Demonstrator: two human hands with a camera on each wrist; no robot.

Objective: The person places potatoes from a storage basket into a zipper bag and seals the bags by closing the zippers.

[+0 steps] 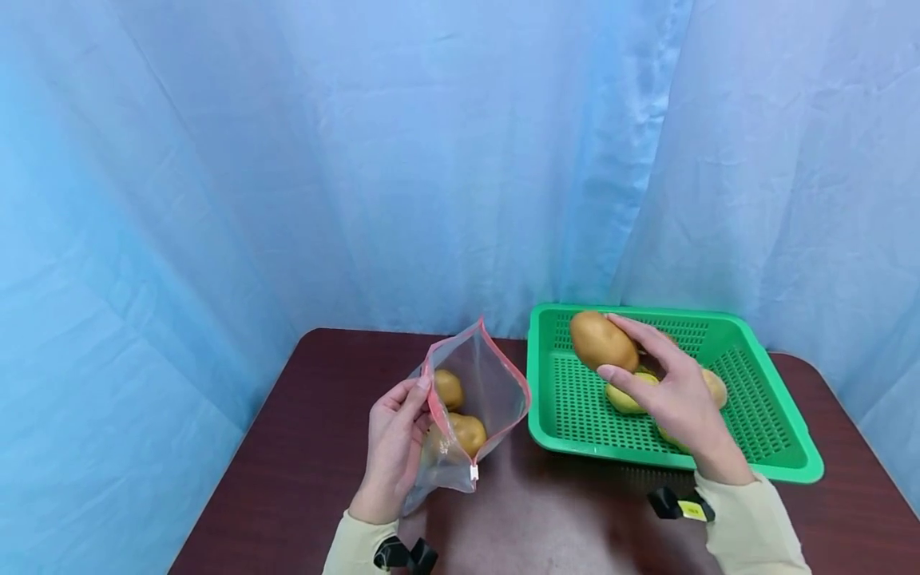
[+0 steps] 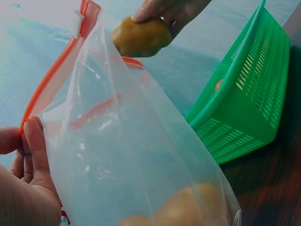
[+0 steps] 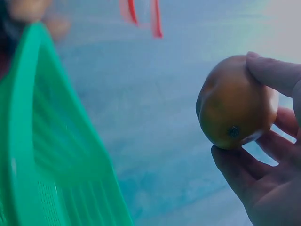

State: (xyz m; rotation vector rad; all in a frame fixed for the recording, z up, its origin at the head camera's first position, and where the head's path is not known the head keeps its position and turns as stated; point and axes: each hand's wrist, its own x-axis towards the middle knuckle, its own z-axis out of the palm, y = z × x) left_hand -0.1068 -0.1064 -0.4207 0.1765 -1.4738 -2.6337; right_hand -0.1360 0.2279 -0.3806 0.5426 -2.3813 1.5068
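My right hand (image 1: 676, 391) grips a smooth brown potato (image 1: 602, 341) between thumb and fingers, above the left half of a green basket (image 1: 783, 423). In the right wrist view that potato (image 3: 235, 103) shows a small dark spot at one end. With thumb and fingers, my left hand (image 1: 394, 435) pinches the red-edged rim of a clear zip bag (image 1: 496, 383). The bag's mouth gapes toward the basket, and a white slider (image 1: 474, 472) sits at its near corner. Inside lie brown potatoes (image 1: 467, 435), seen blurred through the plastic in the left wrist view.
In the basket are a yellow-green item (image 1: 625, 397) and a pale round one (image 1: 715, 388), partly hidden by my right hand. Basket and bag stand side by side on a dark brown table (image 1: 287, 463). Pale blue curtains (image 1: 431, 160) hang behind.
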